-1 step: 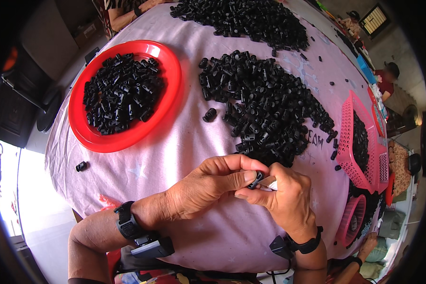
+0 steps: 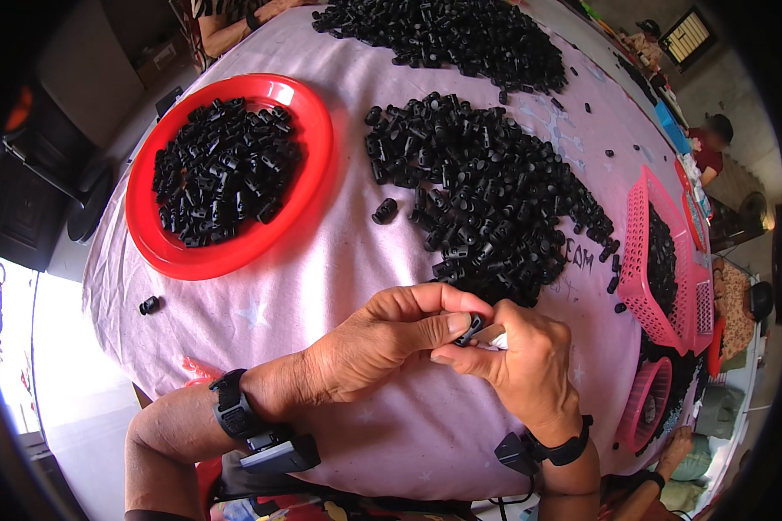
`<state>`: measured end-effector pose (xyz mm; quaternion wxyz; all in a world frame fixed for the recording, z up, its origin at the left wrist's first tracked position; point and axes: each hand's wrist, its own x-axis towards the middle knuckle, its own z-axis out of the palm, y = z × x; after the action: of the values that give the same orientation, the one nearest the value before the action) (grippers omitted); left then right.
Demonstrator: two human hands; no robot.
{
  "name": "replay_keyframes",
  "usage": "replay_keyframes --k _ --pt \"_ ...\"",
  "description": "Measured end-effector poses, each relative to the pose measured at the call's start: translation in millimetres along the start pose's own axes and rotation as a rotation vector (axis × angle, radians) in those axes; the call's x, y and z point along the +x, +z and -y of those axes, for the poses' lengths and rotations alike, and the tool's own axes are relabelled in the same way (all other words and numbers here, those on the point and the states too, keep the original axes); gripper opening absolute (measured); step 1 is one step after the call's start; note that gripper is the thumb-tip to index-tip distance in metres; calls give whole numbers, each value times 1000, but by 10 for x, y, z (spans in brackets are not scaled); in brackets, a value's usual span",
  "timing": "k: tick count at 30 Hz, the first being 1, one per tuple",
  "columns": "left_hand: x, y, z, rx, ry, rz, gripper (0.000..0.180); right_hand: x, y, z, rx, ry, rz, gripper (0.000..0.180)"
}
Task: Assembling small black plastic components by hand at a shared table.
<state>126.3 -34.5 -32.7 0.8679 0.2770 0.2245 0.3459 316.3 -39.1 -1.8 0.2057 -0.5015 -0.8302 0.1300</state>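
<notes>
My left hand (image 2: 382, 343) and my right hand (image 2: 526, 369) meet over the near side of the pink-covered table (image 2: 321, 286). Together their fingertips pinch one small black plastic piece (image 2: 471, 327). A short pale part (image 2: 496, 341) shows under my right thumb, and I cannot tell what it is. Just beyond my hands lies a big heap of the same black plastic pieces (image 2: 487, 191). A red round plate (image 2: 152, 239) at the left holds several more of them. Both wrists wear black bands.
A second heap of black pieces (image 2: 443, 30) lies at the far side. Pink mesh baskets (image 2: 639, 260) with black pieces stand at the right edge. Single loose pieces lie near the plate (image 2: 384, 210) and the left edge (image 2: 149, 305). Other people sit at the far right.
</notes>
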Motion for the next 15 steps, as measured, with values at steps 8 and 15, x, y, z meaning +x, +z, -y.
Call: replay_keyframes --k 8,15 --pt "25 -48 -17 -95 -13 -77 27 47 -20 29 314 -30 -119 39" --pt "30 -53 6 -113 -42 -62 23 45 30 37 516 -85 -138 21"
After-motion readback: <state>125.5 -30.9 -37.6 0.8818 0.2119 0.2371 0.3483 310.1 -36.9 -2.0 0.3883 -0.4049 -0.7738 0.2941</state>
